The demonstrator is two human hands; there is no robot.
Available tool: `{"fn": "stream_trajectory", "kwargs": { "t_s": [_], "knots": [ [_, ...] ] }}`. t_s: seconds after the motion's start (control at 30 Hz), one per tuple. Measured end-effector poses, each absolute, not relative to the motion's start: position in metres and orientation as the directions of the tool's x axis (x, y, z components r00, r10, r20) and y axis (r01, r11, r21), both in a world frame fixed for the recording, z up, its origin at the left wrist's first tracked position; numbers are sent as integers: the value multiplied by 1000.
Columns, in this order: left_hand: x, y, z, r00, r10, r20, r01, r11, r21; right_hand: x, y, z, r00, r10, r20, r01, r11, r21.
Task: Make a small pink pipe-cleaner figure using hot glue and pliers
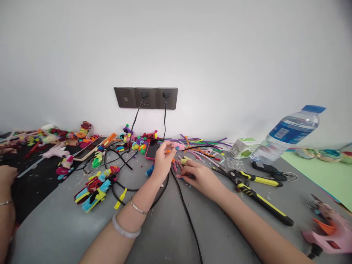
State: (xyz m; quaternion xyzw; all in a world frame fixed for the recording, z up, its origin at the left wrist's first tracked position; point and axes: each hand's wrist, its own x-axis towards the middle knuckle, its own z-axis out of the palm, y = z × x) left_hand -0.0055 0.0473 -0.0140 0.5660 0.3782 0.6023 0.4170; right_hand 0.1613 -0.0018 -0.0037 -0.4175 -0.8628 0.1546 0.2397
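Note:
My left hand (163, 161), raised above the grey table, is closed in a pinch on a small pink fuzzy piece (179, 146), which looks like pipe cleaner. Lower and to the right, my right hand (198, 176) has its fingers bent together at the tabletop. At its fingertips is a short pink piece (178, 176), seemingly pinched. Several more small pink pieces (175, 167) and a pale yellow one (183, 160) lie between the hands. Behind them spread loose coloured pipe cleaners (203, 146).
Yellow-black pliers (258, 190), a tilted-looking water bottle (286, 135), a drink carton (242, 148) and a pink glue gun (330, 234) are on the right. Black cables (184, 209) cross the table. Colourful figures (96, 187) lie left, near another person's arm (7, 198).

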Motion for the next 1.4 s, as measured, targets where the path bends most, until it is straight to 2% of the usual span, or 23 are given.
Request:
{"fn": "stream_trajectory", "kwargs": {
  "t_s": [0.13, 0.23, 0.3, 0.4, 0.47, 0.63, 0.73, 0.93, 1.4],
  "knots": [
    [-4, 48, -15, 5, 937, 350, -63, -349, 935, 163, -6, -11, -484, 791, 374, 550, 607, -573],
    [-4, 48, -15, 17, 941, 338, -76, -336, 939, 165, -5, -12, -338, 851, 403, 468, 523, -713],
    [-4, 48, -14, 26, 944, 329, -78, -326, 942, 169, 1, -13, -200, 906, 373, 403, 422, -812],
    [-3, 46, -12, 49, 944, 327, -51, -325, 944, 180, 12, -11, -47, 950, 308, 224, 311, -924],
    [-3, 45, -11, 65, 940, 334, -26, -333, 943, 192, 18, -6, 19, 959, 281, 121, 277, -953],
    [-2, 39, -10, 142, 939, 313, -20, -313, 949, 218, 24, 11, 192, 966, 175, -15, 181, -983],
    [1, 35, -10, 230, 933, 275, -31, -276, 961, 219, 22, 15, 152, 979, 134, -74, 146, -986],
    [6, 30, -4, 285, 922, 264, -30, -267, 963, 207, 13, 22, -145, 982, 121, 4, 122, -992],
    [7, 31, -4, 296, 923, 247, -72, -236, 969, 204, 12, 23, -31, 998, 47, -198, 40, -979]
  ]
}}
